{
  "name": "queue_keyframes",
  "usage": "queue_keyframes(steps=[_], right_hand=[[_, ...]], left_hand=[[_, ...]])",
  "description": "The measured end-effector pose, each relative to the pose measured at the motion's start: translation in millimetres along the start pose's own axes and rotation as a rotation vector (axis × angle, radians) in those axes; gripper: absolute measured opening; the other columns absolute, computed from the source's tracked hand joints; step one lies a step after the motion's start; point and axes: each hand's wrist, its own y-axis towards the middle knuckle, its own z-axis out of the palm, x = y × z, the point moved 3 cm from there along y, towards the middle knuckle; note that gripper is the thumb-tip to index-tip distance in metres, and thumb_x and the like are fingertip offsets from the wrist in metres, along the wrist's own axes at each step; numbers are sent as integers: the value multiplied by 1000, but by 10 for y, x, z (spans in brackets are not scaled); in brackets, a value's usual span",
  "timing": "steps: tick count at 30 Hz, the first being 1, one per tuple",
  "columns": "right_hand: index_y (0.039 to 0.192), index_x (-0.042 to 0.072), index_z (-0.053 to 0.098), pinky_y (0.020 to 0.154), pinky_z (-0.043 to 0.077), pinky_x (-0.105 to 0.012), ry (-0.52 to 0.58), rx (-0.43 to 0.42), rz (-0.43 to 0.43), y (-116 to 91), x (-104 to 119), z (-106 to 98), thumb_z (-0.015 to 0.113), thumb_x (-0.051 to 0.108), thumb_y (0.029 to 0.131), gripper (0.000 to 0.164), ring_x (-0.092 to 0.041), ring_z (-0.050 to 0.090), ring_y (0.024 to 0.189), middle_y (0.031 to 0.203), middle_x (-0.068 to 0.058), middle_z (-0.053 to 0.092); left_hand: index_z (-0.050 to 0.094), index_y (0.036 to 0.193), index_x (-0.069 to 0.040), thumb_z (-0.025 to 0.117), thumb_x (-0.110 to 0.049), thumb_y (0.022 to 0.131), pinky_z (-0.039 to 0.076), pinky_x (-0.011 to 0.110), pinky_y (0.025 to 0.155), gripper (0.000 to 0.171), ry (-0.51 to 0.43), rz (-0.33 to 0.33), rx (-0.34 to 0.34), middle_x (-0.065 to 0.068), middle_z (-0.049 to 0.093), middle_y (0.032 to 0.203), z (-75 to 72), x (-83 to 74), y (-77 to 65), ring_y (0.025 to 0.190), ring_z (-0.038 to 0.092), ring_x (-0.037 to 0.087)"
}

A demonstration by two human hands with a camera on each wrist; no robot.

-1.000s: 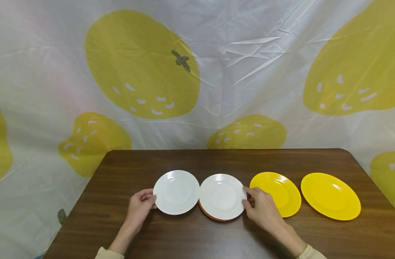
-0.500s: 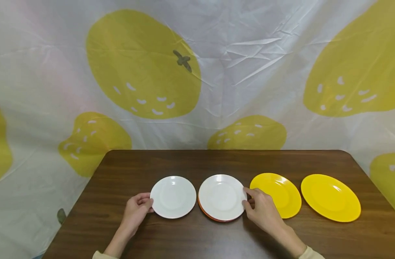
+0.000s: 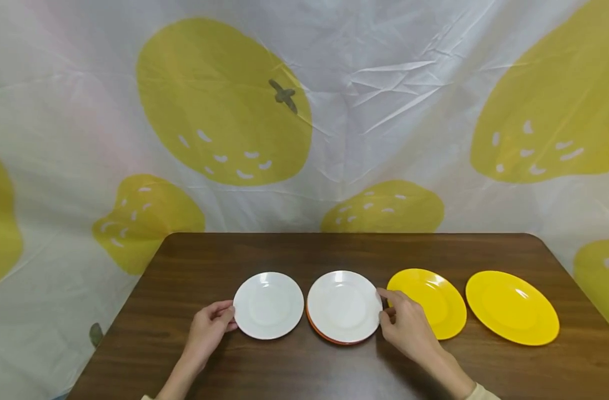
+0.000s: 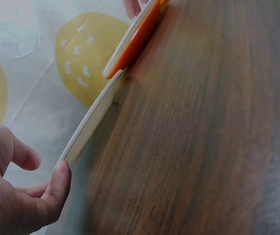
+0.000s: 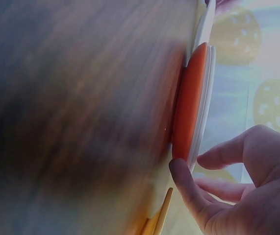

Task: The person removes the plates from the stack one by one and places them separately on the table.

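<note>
A white plate (image 3: 268, 305) lies left of centre on the brown table. At its left rim is my left hand (image 3: 207, 330); the left wrist view shows the thumb (image 4: 28, 157) lifted apart from the rim and a fingertip against the edge. To the right, a second white plate (image 3: 344, 306) is stacked on an orange plate (image 5: 189, 105), whose rim peeks out below. My right hand (image 3: 409, 322) pinches the right rim of this stack, one fingertip (image 5: 179, 169) on the orange underside and another digit right at the white rim.
Two yellow plates, a nearer one (image 3: 434, 308) partly behind my right hand and another (image 3: 511, 308) farther right, rest on the wooden table (image 3: 294, 366). Behind the table's back edge hangs a pale cloth (image 3: 384, 122) with yellow fruit prints.
The left white plate has come down a little leftward and toward me with my left hand, leaving a narrow gap beside the stack. My right hand stays almost in place.
</note>
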Motion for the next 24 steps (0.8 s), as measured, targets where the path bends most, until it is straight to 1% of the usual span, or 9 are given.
queue_keyframes(steps=[3, 5, 12, 15, 20, 24], right_hand=[[128, -6, 63, 68, 58, -23, 31, 2, 13, 8, -4, 5, 69, -2, 84, 45, -14, 68, 78, 117, -19, 69], [129, -5, 63, 69, 58, -23, 30, -3, 10, 10, -9, 13, 69, -2, 83, 47, -14, 69, 78, 118, -18, 69], [126, -1, 65, 71, 57, -24, 8, -4, -1, -29, -10, 25, 68, -5, 79, 47, -11, 66, 78, 114, -14, 70], [125, 0, 66, 71, 56, -24, 9, -7, 5, -26, -3, 30, 69, -5, 80, 46, -10, 66, 77, 114, -13, 71], [125, 0, 65, 68, 55, -22, 12, 2, 11, -15, 10, 34, 70, -4, 81, 45, -10, 64, 77, 115, -13, 71], [126, 0, 65, 69, 56, -23, 12, 13, 19, -6, 21, 36, 70, -5, 81, 46, -11, 63, 77, 116, -14, 70]], left_hand=[[59, 127, 15, 55, -5, 101, 60, 20, 73, 34, -5, -8, -6, 23, 68, 108, 4, 6, -5, 85, 66, 13], [59, 127, 16, 54, -5, 100, 60, 20, 73, 34, -8, -7, -5, 24, 68, 108, 5, 14, -12, 86, 66, 14], [59, 126, 15, 55, -3, 99, 60, 19, 75, 33, -18, -7, -2, 24, 69, 111, 1, 51, -59, 87, 66, 13], [59, 126, 15, 55, -4, 99, 59, 18, 74, 34, 8, 11, -14, 22, 69, 110, -7, 55, -59, 86, 65, 10], [58, 128, 13, 58, -7, 99, 57, 18, 70, 36, 55, 33, -36, 17, 65, 103, -10, 32, -41, 83, 61, 9], [59, 127, 11, 58, -8, 99, 56, 19, 69, 35, 62, 42, -20, 15, 64, 103, 27, 3, -28, 84, 60, 9]])
